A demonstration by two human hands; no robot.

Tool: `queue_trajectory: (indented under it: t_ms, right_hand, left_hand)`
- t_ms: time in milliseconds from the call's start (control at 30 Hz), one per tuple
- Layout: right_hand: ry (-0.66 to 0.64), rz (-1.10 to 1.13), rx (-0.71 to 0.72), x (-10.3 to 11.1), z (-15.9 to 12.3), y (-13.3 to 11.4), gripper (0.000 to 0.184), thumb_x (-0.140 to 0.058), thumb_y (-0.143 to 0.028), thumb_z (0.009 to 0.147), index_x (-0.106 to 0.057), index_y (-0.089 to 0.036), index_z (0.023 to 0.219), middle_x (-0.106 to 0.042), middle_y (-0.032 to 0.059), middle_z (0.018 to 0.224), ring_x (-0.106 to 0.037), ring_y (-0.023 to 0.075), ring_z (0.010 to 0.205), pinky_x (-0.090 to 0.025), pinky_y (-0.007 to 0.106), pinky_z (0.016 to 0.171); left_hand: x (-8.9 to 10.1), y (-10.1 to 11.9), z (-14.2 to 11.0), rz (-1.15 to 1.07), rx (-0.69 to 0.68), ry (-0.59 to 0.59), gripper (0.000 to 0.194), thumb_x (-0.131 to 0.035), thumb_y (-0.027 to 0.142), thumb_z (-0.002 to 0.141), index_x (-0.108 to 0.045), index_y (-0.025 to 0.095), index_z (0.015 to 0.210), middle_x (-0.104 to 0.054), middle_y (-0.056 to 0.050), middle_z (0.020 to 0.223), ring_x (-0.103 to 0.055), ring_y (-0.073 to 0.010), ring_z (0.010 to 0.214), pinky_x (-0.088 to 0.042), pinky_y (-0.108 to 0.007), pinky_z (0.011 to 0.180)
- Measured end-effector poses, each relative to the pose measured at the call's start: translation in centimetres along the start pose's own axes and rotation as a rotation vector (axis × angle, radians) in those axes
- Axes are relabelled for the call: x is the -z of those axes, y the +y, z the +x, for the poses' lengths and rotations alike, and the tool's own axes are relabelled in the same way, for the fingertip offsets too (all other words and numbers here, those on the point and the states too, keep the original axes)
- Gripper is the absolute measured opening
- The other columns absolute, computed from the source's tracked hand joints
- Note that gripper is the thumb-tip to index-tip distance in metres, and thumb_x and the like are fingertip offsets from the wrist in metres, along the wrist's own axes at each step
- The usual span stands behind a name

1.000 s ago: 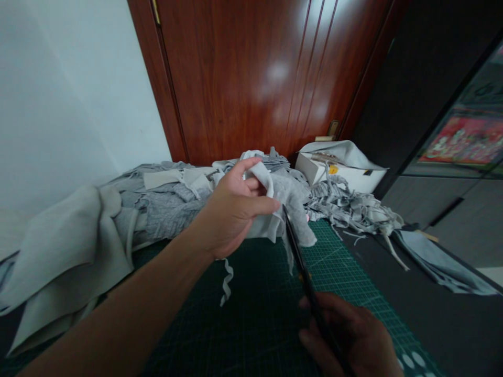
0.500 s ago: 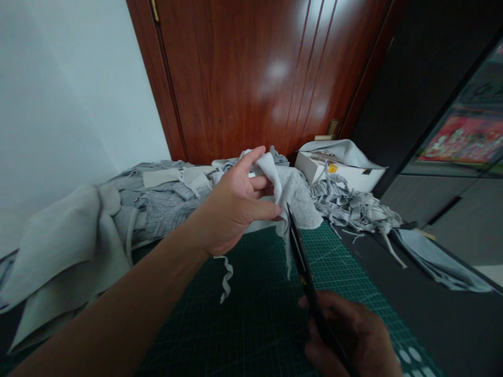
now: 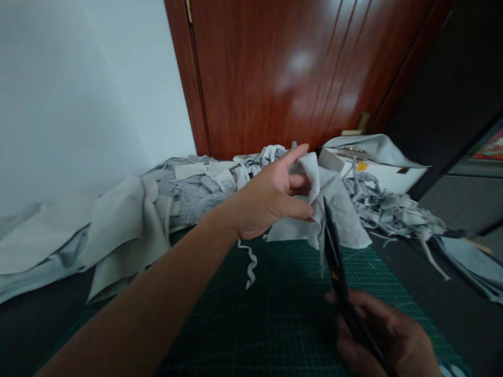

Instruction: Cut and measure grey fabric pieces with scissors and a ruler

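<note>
A light grey piece of fabric (image 3: 341,209) hangs from my left hand (image 3: 271,201), pinched between thumb and fingers above the mat. My right hand (image 3: 385,335) is wrapped round the handles of black scissors (image 3: 336,256). Their blades point up and away from me, with the tips at the fabric just right of my left thumb. A narrow strip dangles from the fabric beside the blades. Whether the blades are closed on the cloth I cannot tell. A thin curled strip (image 3: 250,267) shows below my left wrist.
The green cutting mat (image 3: 251,324) lies beneath my hands. Grey fabric pieces (image 3: 200,191) are heaped at the back, with larger sheets (image 3: 118,220) at the left. Tangled strips (image 3: 389,209) lie before a white box (image 3: 389,175) at the back right. A wooden door (image 3: 267,73) stands behind.
The view has turned left, so everything sits further right in the picture. Both hands keep their hold on the fabric and the scissors, and more of the hanging cloth shows below the left hand.
</note>
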State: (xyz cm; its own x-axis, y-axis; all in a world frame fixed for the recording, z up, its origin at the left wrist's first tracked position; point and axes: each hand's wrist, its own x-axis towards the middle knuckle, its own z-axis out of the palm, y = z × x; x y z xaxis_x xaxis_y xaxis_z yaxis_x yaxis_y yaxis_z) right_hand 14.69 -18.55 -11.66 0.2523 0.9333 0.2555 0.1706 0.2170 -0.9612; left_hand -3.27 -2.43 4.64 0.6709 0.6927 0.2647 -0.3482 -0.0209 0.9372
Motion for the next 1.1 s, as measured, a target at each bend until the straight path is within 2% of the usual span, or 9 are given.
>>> queue_trajectory:
  t_ms: [167,267,367,467,633,733,867,1100]
  right_hand:
    - [-0.048,0.011,0.121,-0.1,0.2,0.2,0.034,-0.089,-0.034,0.077,-0.081,-0.031,0.11,-0.063,-0.0033,0.061,-0.058,0.0128,0.048,-0.046,0.02,0.047]
    - [-0.105,-0.016,0.21,0.1,0.7,0.5,0.033,-0.086,-0.029,0.08,-0.08,-0.031,0.113,-0.061,-0.0044,0.06,-0.055,0.0115,0.046,-0.043,0.019,0.044]
    - [-0.135,-0.031,0.262,0.2,1.0,0.7,0.035,-0.083,-0.025,0.081,-0.078,-0.031,0.115,-0.061,-0.0045,0.061,-0.055,0.0115,0.045,-0.04,0.018,0.042]
    - [-0.118,-0.044,0.238,0.0,0.9,0.7,0.035,-0.083,-0.026,0.081,-0.078,-0.032,0.115,-0.06,-0.0048,0.061,-0.055,0.0112,0.047,-0.041,0.018,0.043]
    - [-0.023,-0.086,0.102,-0.8,0.2,0.3,0.025,-0.082,-0.035,0.082,-0.08,-0.029,0.106,-0.054,-0.0053,0.061,-0.047,0.0102,0.047,-0.039,0.02,0.044]
    - [-0.009,-0.127,0.072,-0.8,0.0,0.2,0.022,-0.081,-0.036,0.083,-0.079,-0.028,0.103,-0.051,-0.006,0.06,-0.043,0.01,0.047,-0.036,0.02,0.044]
    - [-0.006,-0.175,0.102,-0.6,0.1,0.3,0.021,-0.081,-0.036,0.083,-0.079,-0.029,0.103,-0.051,-0.0066,0.059,-0.043,0.0102,0.047,-0.037,0.02,0.043]
    - [-0.11,-0.18,0.253,0.2,0.8,0.9,0.024,-0.082,-0.032,0.085,-0.078,-0.03,0.109,-0.054,-0.0066,0.057,-0.048,0.0103,0.043,-0.039,0.018,0.041]
  left_hand:
    - [0.9,-0.2,0.2,0.074,-0.034,-0.101,0.127,-0.076,-0.008,0.066,-0.013,0.02,0.172,-0.075,-0.018,0.126,-0.072,-0.0196,0.094,-0.057,-0.025,0.072]
    - [1.5,-0.3,0.3,0.131,-0.066,-0.146,0.126,-0.074,-0.007,0.069,-0.009,0.022,0.173,-0.074,-0.018,0.132,-0.072,-0.0212,0.097,-0.057,-0.028,0.074]
    - [1.9,-0.5,0.3,0.188,-0.095,-0.157,0.124,-0.074,-0.004,0.071,-0.008,0.021,0.173,-0.076,-0.017,0.128,-0.073,-0.0234,0.099,-0.058,-0.031,0.077]
    - [2.2,-0.7,0.3,0.226,-0.116,-0.154,0.123,-0.075,-0.002,0.072,-0.009,0.019,0.173,-0.077,-0.018,0.125,-0.074,-0.0277,0.103,-0.058,-0.033,0.078]
    - [2.2,-1.0,0.5,0.239,-0.144,-0.149,0.121,-0.077,0.001,0.072,-0.013,0.019,0.173,-0.074,-0.02,0.131,-0.074,-0.0356,0.112,-0.059,-0.035,0.077]
    - [2.1,-1.0,0.5,0.248,-0.134,-0.133,0.119,-0.077,0.002,0.072,-0.016,0.021,0.172,-0.075,-0.018,0.128,-0.075,-0.0342,0.11,-0.06,-0.036,0.077]
    - [2.1,-1.2,0.5,0.253,-0.137,-0.136,0.116,-0.078,0.003,0.073,-0.02,0.025,0.172,-0.076,-0.014,0.125,-0.076,-0.0319,0.105,-0.061,-0.036,0.076]
    - [2.2,-1.3,0.7,0.228,-0.169,-0.141,0.115,-0.076,0.001,0.073,-0.021,0.027,0.171,-0.076,-0.012,0.125,-0.076,-0.0259,0.095,-0.06,-0.034,0.073]
